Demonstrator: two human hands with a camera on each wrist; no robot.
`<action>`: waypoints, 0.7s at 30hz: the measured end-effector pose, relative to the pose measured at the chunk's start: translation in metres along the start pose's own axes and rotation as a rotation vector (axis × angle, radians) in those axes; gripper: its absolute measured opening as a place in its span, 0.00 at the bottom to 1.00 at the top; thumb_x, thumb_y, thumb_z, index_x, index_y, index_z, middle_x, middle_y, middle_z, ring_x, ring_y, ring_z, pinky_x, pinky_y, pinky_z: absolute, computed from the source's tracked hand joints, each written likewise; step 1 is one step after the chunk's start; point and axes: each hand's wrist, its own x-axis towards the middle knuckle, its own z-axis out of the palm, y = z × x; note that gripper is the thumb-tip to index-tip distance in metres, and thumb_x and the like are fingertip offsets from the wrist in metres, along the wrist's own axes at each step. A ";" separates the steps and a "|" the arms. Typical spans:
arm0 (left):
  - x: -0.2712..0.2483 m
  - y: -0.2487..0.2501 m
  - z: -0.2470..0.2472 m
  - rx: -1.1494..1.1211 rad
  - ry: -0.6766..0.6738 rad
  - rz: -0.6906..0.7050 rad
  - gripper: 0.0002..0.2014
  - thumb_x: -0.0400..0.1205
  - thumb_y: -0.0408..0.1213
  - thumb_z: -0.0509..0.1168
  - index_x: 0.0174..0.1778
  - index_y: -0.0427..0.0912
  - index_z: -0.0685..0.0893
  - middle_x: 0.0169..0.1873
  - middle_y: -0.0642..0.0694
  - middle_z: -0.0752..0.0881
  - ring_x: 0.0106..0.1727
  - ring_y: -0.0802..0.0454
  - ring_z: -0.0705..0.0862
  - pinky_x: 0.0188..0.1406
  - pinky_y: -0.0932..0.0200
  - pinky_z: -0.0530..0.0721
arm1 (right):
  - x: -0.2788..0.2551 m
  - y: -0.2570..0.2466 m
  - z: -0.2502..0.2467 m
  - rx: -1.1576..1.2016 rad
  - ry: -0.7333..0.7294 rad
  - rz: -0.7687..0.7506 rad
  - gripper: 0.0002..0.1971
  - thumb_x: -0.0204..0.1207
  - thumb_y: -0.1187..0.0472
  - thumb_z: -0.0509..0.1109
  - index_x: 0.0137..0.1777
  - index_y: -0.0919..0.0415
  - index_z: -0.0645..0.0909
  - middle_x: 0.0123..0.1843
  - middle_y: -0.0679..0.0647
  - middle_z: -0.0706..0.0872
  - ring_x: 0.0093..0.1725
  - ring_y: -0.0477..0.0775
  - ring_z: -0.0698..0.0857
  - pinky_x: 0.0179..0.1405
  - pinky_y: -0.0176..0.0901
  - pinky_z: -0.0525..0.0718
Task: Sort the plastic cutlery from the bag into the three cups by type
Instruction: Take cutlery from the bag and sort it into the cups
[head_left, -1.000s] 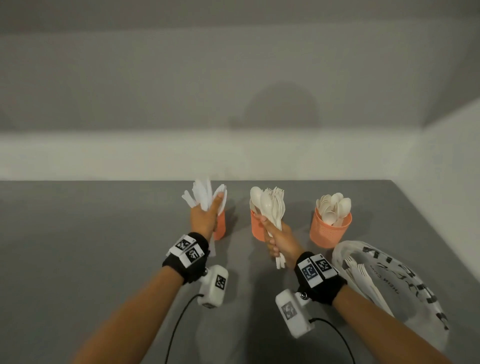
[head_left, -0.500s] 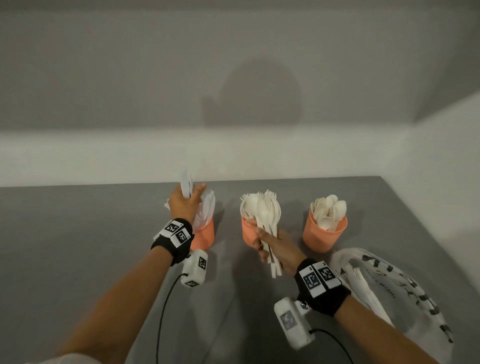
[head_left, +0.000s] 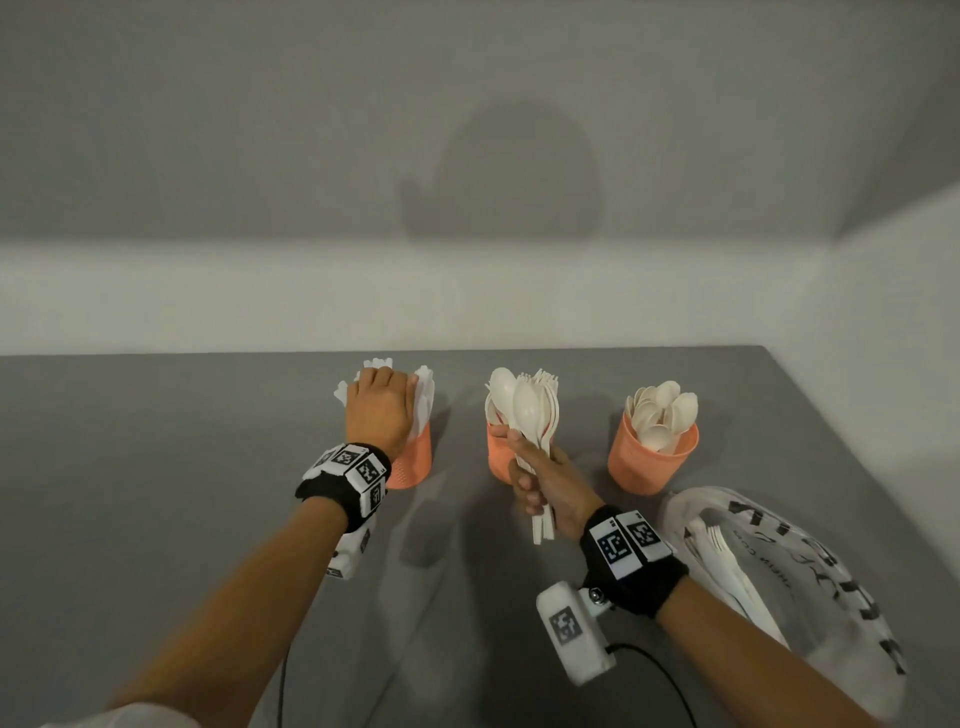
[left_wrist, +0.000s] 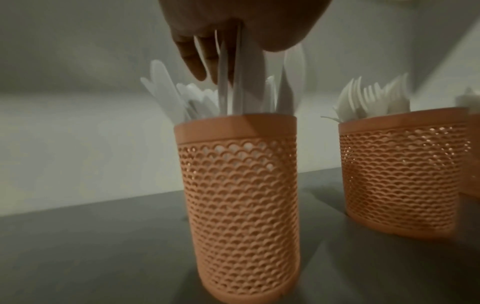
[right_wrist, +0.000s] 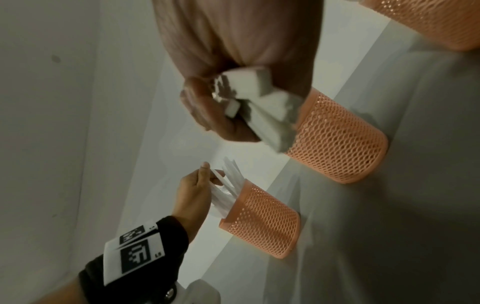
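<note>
Left hand (head_left: 382, 410) pinching knives (left_wrist: 233, 82), tips inside left cup (left_wrist: 241, 185): lower vertically, release once seated. Right hand (head_left: 545, 483) clasping mixed bundle (head_left: 524, 410) before middle cup (head_left: 498, 457). Bag (head_left: 831, 582) right, holding forks.

Pretty bare setup here. There's a grey table (head_left: 156, 467) with a matte top, pushed right into a corner. The back wall (head_left: 260, 130) is plain grey up top with a paler band (head_left: 208, 306) running along just above the table edge. A side wall (head_left: 883, 322) closes things in on the right. Light comes from behind somewhere, since a big rounded shadow (head_left: 504, 171) sits on the back wall.
</note>
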 end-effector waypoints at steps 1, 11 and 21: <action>-0.001 0.002 -0.004 0.060 -0.045 0.009 0.33 0.82 0.49 0.39 0.44 0.30 0.84 0.44 0.32 0.86 0.51 0.33 0.81 0.50 0.43 0.77 | -0.001 0.001 0.000 -0.005 0.006 -0.007 0.10 0.84 0.54 0.58 0.55 0.49 0.81 0.18 0.46 0.70 0.14 0.41 0.66 0.13 0.30 0.67; -0.021 0.050 -0.039 -0.536 -0.007 -0.075 0.28 0.86 0.50 0.51 0.79 0.40 0.60 0.69 0.42 0.76 0.71 0.47 0.73 0.72 0.54 0.68 | -0.007 0.000 0.010 -0.046 -0.131 -0.043 0.11 0.82 0.59 0.60 0.61 0.50 0.79 0.24 0.47 0.80 0.19 0.43 0.75 0.20 0.35 0.78; -0.053 0.081 -0.036 -0.635 0.018 -0.202 0.10 0.83 0.31 0.55 0.50 0.35 0.82 0.27 0.47 0.79 0.27 0.55 0.76 0.30 0.69 0.75 | -0.009 0.009 0.029 -0.280 -0.007 -0.154 0.04 0.82 0.60 0.63 0.52 0.59 0.77 0.22 0.50 0.78 0.16 0.45 0.74 0.15 0.37 0.74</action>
